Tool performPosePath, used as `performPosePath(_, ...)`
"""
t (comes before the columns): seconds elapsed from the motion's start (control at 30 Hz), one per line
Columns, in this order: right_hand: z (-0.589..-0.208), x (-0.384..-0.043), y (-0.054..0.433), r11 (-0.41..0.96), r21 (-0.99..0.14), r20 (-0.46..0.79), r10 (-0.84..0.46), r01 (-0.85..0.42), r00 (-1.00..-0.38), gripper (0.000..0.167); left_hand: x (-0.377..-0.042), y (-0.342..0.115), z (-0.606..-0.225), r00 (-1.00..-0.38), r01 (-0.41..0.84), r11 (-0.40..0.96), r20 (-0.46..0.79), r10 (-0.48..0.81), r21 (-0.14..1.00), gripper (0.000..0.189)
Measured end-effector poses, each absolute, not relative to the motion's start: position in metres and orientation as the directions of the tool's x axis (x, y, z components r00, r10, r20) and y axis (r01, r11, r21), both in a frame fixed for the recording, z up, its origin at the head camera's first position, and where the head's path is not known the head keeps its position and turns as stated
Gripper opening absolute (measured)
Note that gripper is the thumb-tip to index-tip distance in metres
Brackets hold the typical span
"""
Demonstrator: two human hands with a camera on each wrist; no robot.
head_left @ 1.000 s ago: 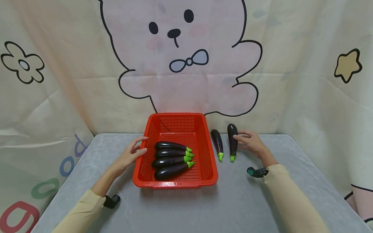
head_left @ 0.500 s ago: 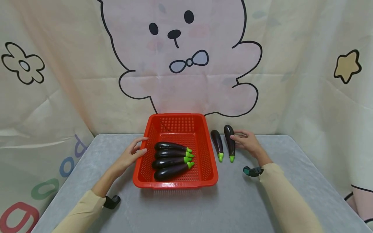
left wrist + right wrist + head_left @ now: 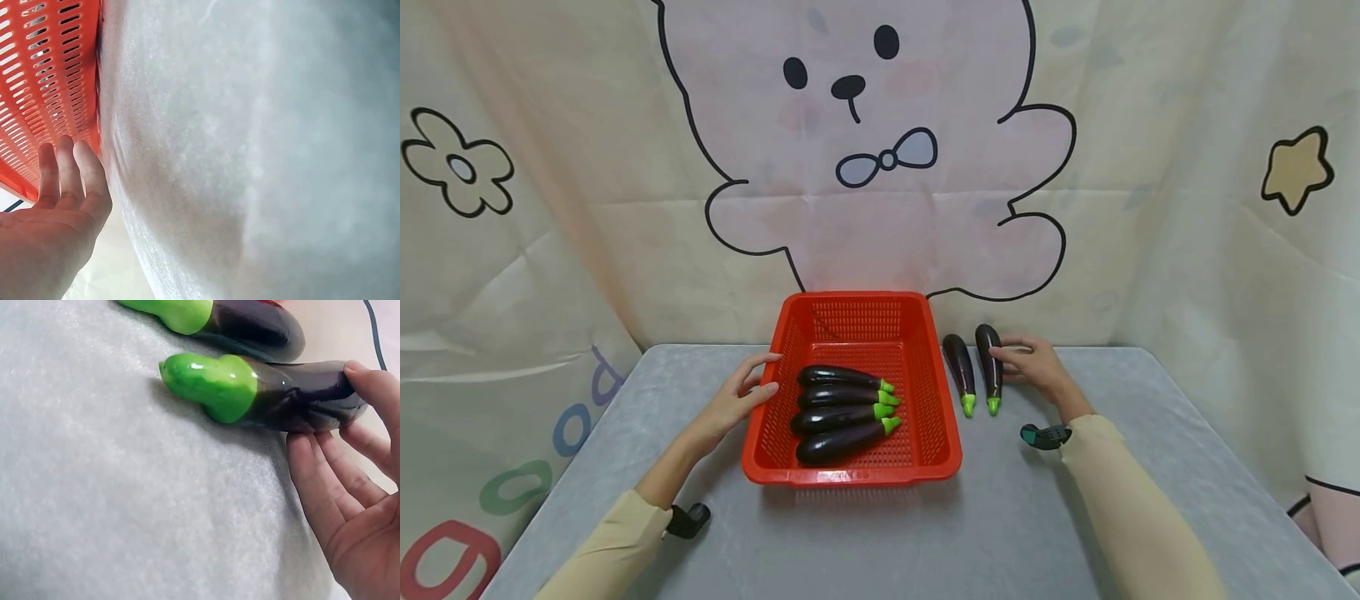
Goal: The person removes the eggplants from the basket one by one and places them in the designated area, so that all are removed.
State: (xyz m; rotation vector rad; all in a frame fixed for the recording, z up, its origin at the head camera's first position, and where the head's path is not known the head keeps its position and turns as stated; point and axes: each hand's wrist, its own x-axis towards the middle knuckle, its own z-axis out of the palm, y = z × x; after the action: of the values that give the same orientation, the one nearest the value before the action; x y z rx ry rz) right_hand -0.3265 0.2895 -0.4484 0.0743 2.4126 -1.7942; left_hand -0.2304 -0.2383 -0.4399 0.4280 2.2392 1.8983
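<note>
My right hand (image 3: 1033, 367) holds a dark purple eggplant (image 3: 988, 358) with a green stem end, thumb on top and fingertips against its near side. This eggplant lies beside a second eggplant (image 3: 958, 367), with a narrow gap between them in the head view. In the right wrist view, the held eggplant (image 3: 300, 394) has its green end turned away from the palm. My left hand (image 3: 737, 400) is at the left rim of the red basket (image 3: 946, 417). The left wrist view shows its fingers (image 3: 70, 172) extended along the outside of the slotted wall.
Several eggplants (image 3: 842, 396) lie side by side in the basket, green ends to the right. The basket stands on a grey cloth-covered table (image 3: 850, 542). A curtain (image 3: 1112, 208) with a bear drawing hangs behind the table's back edge.
My right hand has shifted left with its eggplant, bringing it nearer to the other one on the table. The left hand and the basket have stayed in place.
</note>
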Motion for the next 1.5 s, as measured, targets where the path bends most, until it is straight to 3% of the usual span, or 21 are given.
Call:
performPosePath(0.27, -0.451, -0.324, 0.287, 0.285, -0.949, -0.152, -0.037, 0.135, -0.988, 0.068, -0.230, -0.238, -0.440, -0.941, 0.103, 0.141, 0.051, 0.334, 0.985, 0.053)
performPosePath(0.9, -0.447, -0.320, 0.298, 0.299, -0.953, -0.064, -0.070, 0.041, -0.995, 0.055, -0.232, -0.239, -0.443, -0.946, 0.101, 0.158, 0.046, 0.321, 0.982, 0.054)
performPosePath(1.23, -0.438, -0.314, 0.302, 0.183, -0.983, 0.014, -0.011, -0.016, -1.000, 0.058, -0.231, -0.238, -0.443, -0.945, 0.112, 0.137, 0.063, 0.321, 0.984, 0.053)
performPosePath(1.5, -0.430, -0.307, 0.300, 0.128, -0.991, 0.031, -0.016, -0.033, -0.999, 0.047, -0.229, -0.237, -0.440, -0.942, 0.151, 0.124, 0.105, 0.320, 0.981, 0.053)
